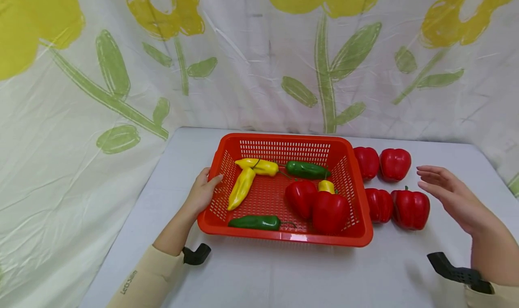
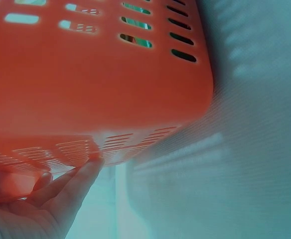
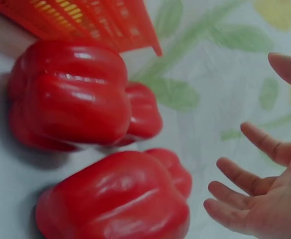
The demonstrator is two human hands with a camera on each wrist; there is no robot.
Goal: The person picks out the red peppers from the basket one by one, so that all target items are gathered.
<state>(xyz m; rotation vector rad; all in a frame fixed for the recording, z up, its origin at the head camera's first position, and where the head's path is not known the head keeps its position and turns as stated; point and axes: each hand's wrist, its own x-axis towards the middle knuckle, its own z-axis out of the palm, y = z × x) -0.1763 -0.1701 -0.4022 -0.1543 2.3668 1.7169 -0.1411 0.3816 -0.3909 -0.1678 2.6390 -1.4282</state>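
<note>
My left hand point(image 1: 202, 192) grips the left rim of a red plastic basket point(image 1: 284, 240), thumb over the edge and fingers against the outer wall, as the left wrist view shows. Inside lie two red bell peppers point(image 1: 330, 212), two long yellow peppers point(image 1: 242, 188), two green peppers point(image 1: 254, 222) and a partly hidden yellow one point(image 1: 326, 186). My right hand point(image 1: 454, 195) hovers with fingers extended, holding nothing. It is nearest to several red bell peppers point(image 1: 411, 209) standing right of the basket; in the right wrist view they point(image 3: 75, 94) are apart from the fingers.
Everything stands on a table with a white cover point(image 1: 243, 276). Behind it hangs a pale curtain point(image 1: 251, 74) printed with yellow flowers and green leaves. A black wrist mount point(image 1: 196, 255) sits at the left cuff and another mount point(image 1: 458, 272) at the right.
</note>
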